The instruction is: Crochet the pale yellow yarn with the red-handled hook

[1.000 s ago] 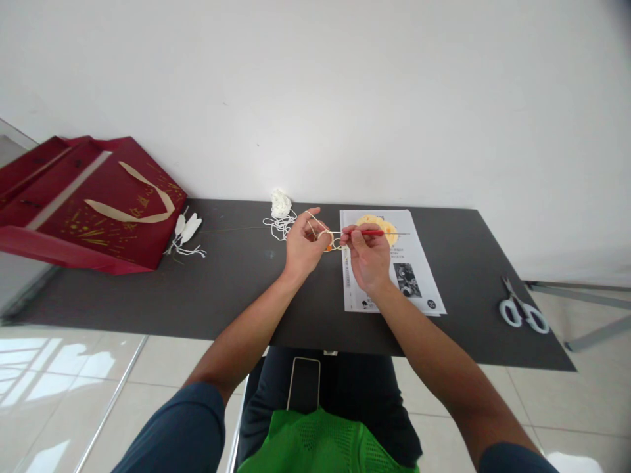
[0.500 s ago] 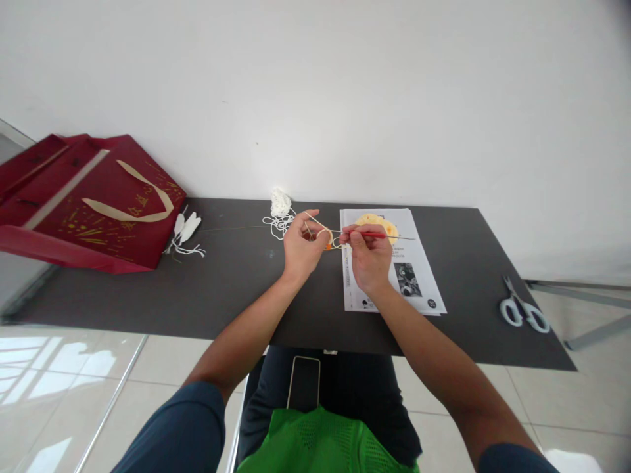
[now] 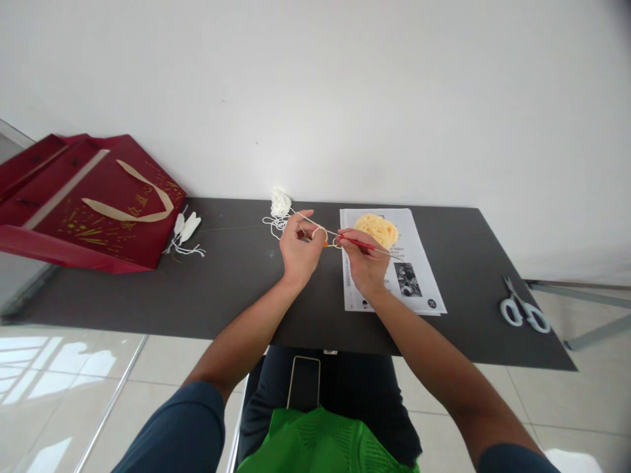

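The person wears short dark-blue sleeves (image 3: 185, 424) that end above the elbows and leave both forearms bare, a bright green mesh-knit garment (image 3: 325, 443) low across the front, and dark trousers (image 3: 345, 387), with nothing on either wrist.

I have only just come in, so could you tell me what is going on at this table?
A seated person is crocheting over the dark grey table. The right hand grips a thin red-handled crochet hook; the left hand holds the cream yarn strand looped over its fingers. A pale yellow yarn bundle lies on a printed paper sheet.
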A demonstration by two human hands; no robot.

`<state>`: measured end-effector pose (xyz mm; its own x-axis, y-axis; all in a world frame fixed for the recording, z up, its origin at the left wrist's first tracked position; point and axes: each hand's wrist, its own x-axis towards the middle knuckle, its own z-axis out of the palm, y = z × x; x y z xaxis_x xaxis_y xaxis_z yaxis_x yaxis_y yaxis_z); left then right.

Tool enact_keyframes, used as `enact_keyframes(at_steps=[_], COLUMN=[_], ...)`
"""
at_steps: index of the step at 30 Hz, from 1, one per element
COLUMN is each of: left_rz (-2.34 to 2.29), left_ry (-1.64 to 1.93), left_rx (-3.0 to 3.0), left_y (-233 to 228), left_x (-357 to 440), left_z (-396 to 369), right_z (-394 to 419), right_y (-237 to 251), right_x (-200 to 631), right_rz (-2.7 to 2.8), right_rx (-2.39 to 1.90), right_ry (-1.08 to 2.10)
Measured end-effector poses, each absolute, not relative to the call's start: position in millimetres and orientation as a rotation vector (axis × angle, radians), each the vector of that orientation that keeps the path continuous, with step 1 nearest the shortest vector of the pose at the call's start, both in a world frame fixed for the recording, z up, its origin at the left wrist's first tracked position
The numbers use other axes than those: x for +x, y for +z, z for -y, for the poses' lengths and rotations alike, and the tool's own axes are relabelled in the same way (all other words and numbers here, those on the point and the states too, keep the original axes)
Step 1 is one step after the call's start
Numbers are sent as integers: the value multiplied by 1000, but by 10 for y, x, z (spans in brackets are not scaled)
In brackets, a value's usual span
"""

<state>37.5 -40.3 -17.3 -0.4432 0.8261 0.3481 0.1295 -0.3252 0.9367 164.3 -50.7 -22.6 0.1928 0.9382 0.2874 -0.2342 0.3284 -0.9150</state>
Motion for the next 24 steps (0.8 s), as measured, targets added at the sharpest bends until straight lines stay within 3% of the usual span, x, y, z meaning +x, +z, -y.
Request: enact_keyframes(at_steps=[8,24], left_rz=[-1282,-988], left_ry=[1804,1594], left_rx=[1054,690], left_y=[-207,-199], left_x=[346,351], left_z=[330,277], right_z=[495,459], right_y=[-340,-382], right_x=[1720,1696], right_rz=[1311,1308], right_rx=[-885,-862], right_ry=[832,858])
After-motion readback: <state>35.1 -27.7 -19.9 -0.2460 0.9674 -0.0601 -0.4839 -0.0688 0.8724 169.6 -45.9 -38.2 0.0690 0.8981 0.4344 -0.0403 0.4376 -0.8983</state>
